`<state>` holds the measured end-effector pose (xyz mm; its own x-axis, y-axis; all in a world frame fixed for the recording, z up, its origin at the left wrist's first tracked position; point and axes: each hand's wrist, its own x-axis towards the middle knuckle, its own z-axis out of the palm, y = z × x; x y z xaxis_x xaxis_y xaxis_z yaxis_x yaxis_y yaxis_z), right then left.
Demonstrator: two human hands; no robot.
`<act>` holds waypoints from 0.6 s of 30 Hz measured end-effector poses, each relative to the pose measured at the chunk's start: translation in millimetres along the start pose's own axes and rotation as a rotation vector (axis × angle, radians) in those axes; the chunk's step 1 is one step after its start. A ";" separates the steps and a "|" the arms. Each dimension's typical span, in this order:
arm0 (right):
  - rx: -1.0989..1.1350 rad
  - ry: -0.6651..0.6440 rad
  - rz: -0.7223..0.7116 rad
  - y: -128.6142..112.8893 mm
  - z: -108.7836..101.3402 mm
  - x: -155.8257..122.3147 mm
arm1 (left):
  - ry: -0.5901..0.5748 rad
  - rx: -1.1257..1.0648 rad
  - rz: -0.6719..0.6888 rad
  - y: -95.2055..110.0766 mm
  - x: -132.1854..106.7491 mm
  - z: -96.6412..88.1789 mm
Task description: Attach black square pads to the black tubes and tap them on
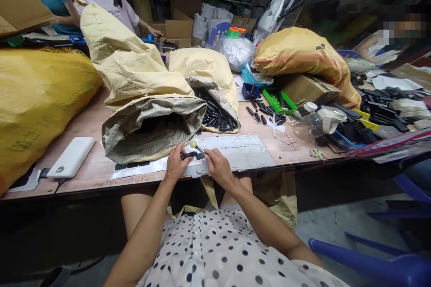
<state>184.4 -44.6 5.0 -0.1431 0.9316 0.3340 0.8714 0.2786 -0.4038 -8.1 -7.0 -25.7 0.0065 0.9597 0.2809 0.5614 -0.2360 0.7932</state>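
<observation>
My left hand (175, 162) is closed round a slim black handle-like piece (189, 155) whose end points to the right. My right hand (219, 166) pinches a thin rod with a round yellow-green head (194, 144), which sits just above the black piece. Both hands are close together over a pale grey board (249, 150) at the table's front edge. Small dark flat pieces (127, 166) lie on a white strip left of my left hand. Beyond my hands, an open beige sack (134, 69) gapes toward me. Beside it, another beige sack (208, 63) holds many black handle-like pieces (215, 114).
A yellow sack (40, 107) and a white power bank (72, 157) are at left. On the right are a green tray (279, 100), a plastic jar (311, 123), scissors (318, 154) and an orange-yellow sack (303, 51) over a carton (308, 89). Other people sit across the table and at far right.
</observation>
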 end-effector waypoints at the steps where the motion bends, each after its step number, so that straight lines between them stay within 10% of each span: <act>1: -0.045 0.009 0.019 4.5 -0.6 6.6 | 0.000 0.003 0.003 0.2 0.3 -0.1; 18: -0.306 -0.048 0.022 28.1 9.5 38.1 | -0.059 0.113 0.155 15.1 -8.3 -11.9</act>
<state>199.0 1.0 -1.8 -0.1386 0.9487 0.2843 0.9743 0.1820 -0.1325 -9.6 -20.3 -9.6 0.1464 0.9214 0.3599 0.6390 -0.3658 0.6767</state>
